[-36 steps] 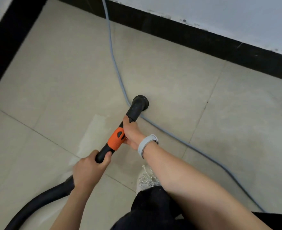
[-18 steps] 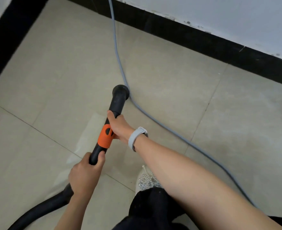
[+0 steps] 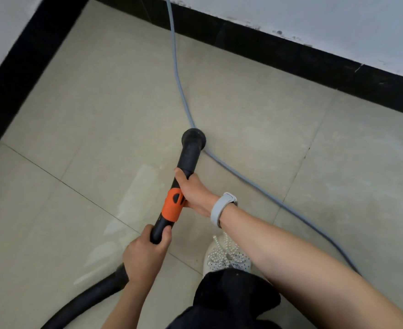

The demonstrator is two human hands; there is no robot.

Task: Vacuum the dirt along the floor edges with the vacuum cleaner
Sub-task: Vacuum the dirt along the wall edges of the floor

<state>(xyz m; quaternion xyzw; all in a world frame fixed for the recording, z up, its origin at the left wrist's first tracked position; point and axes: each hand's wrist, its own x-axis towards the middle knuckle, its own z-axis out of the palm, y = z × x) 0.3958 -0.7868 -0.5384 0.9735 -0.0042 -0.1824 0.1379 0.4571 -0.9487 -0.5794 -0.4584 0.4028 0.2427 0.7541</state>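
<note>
Vacuum cleaner wand (image 3: 188, 160), rigid black tube, is angling down in front of me over the tiled floor (image 3: 100, 115), and I'm running it with both hands. Floor first: pale tiles, a black skirting (image 3: 290, 55) lining the far edge and another along the left edge, meeting at the far-left corner. Flexible black hose (image 3: 86, 300) is trailing off toward the near-left. Grey cable (image 3: 179, 79) is snaking from the far edge down past the nozzle (image 3: 193, 138), which is sitting on the tile right against that cable, well short of the skirting.

My right hand (image 3: 195, 193) is wrapping around the tube just above the orange collar (image 3: 172, 207); my left hand (image 3: 145, 255) is clamping the tube's lower end where the hose joins. I'm judging the wand stiff and light, the hose soft and draggy, so two spread grips are steering best. Cable could snag the nozzle. White watch band (image 3: 221, 207) is riding my right wrist, beaded shoe (image 3: 226, 255) below.
</note>
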